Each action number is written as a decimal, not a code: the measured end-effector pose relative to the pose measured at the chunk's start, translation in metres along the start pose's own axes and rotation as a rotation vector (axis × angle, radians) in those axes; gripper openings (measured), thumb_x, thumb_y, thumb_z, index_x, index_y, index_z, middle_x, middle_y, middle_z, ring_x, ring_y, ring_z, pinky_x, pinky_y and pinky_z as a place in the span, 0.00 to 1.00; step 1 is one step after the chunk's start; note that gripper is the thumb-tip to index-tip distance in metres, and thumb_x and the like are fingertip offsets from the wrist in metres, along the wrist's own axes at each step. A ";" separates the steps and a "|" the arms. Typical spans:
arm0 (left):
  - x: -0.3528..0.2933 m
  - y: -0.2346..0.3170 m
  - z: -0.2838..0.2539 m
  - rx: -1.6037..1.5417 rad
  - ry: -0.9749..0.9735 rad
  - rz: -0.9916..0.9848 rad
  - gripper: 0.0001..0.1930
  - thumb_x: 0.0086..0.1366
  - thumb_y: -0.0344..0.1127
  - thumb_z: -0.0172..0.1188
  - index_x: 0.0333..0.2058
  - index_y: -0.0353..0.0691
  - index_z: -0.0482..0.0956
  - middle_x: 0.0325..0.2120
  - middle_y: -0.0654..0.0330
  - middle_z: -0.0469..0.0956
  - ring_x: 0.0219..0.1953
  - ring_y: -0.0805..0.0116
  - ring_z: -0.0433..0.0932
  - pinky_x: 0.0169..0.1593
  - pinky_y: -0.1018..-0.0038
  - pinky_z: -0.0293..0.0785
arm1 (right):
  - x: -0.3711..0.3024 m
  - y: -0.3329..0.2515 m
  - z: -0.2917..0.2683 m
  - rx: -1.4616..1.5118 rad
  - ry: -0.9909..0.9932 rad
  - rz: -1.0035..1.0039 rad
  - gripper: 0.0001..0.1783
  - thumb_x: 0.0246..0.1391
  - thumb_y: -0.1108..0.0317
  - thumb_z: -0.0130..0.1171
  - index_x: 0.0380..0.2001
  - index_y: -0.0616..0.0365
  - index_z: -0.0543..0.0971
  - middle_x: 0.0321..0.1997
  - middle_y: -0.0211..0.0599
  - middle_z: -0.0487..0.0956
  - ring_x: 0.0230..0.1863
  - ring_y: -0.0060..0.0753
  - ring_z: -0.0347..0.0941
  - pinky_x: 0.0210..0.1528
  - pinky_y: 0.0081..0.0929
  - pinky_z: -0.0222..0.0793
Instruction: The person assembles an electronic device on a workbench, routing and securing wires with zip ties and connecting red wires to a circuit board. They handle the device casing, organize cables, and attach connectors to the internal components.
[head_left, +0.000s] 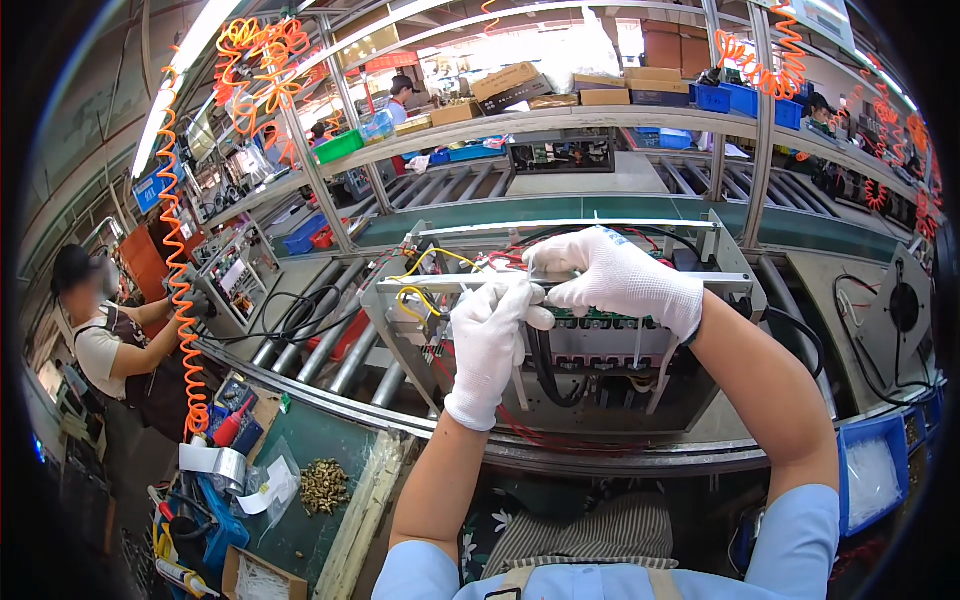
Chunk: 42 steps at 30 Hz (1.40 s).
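Observation:
My left hand and my right hand, both in white knit gloves, meet over the front top rail of an open metal equipment chassis. Their fingers are closed in a pinch close together. Whatever sits between the fingertips is too small and covered to make out. Just below hangs a thick black cable in a loop. Yellow wires curl beside my left hand, and red wires show behind both hands. A green circuit board lies under my right hand, partly hidden by it.
The chassis rests on a roller conveyor. At lower left, brass-coloured fasteners lie on a green bench near a red-handled tool. A blue bin stands at right. An orange coiled hose hangs left; a co-worker stands beyond.

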<state>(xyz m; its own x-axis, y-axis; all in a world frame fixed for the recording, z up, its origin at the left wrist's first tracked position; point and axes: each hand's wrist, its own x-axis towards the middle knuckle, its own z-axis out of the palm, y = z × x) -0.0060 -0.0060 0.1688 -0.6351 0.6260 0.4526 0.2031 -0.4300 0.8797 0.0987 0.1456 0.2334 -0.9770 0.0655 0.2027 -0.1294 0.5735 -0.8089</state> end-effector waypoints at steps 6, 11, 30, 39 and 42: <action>0.007 0.004 0.006 0.015 0.056 -0.016 0.13 0.69 0.39 0.56 0.34 0.34 0.80 0.20 0.58 0.81 0.10 0.83 0.60 0.15 0.84 0.53 | 0.003 0.001 0.001 -0.084 0.041 -0.019 0.21 0.53 0.78 0.59 0.53 0.61 0.78 0.36 0.23 0.79 0.32 0.11 0.66 0.32 0.15 0.68; 0.020 0.005 -0.013 0.587 -0.048 0.499 0.14 0.69 0.42 0.56 0.32 0.36 0.79 0.21 0.57 0.77 0.20 0.65 0.71 0.26 0.68 0.68 | 0.009 -0.005 0.014 -0.278 0.093 -0.324 0.15 0.44 0.77 0.56 0.39 0.61 0.82 0.29 0.40 0.82 0.29 0.20 0.74 0.38 0.23 0.72; -0.026 -0.018 -0.012 -0.062 -0.104 0.130 0.05 0.69 0.25 0.55 0.41 0.33 0.75 0.38 0.58 0.80 0.39 0.77 0.75 0.48 0.81 0.68 | 0.001 0.003 0.008 -0.249 0.077 -0.149 0.24 0.53 0.77 0.60 0.56 0.64 0.76 0.35 0.30 0.81 0.27 0.14 0.66 0.31 0.17 0.69; 0.005 0.030 -0.056 1.472 -0.173 0.700 0.31 0.54 0.39 0.68 0.57 0.41 0.72 0.53 0.53 0.76 0.39 0.54 0.82 0.40 0.65 0.80 | -0.011 0.003 0.022 -0.959 0.157 -0.078 0.26 0.60 0.61 0.54 0.60 0.59 0.69 0.53 0.51 0.76 0.52 0.51 0.75 0.52 0.40 0.72; 0.028 0.017 -0.076 1.649 -0.278 0.886 0.28 0.56 0.38 0.64 0.57 0.44 0.71 0.49 0.56 0.78 0.36 0.58 0.83 0.35 0.66 0.79 | -0.011 -0.005 0.030 -1.073 0.152 0.009 0.26 0.61 0.61 0.52 0.61 0.59 0.66 0.49 0.51 0.77 0.47 0.52 0.77 0.47 0.42 0.73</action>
<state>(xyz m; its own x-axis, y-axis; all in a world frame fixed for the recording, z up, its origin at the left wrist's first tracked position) -0.0770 -0.0456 0.1852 0.1266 0.7493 0.6501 0.8790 0.2189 -0.4236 0.1045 0.1177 0.2185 -0.9364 0.1317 0.3253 0.1656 0.9830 0.0790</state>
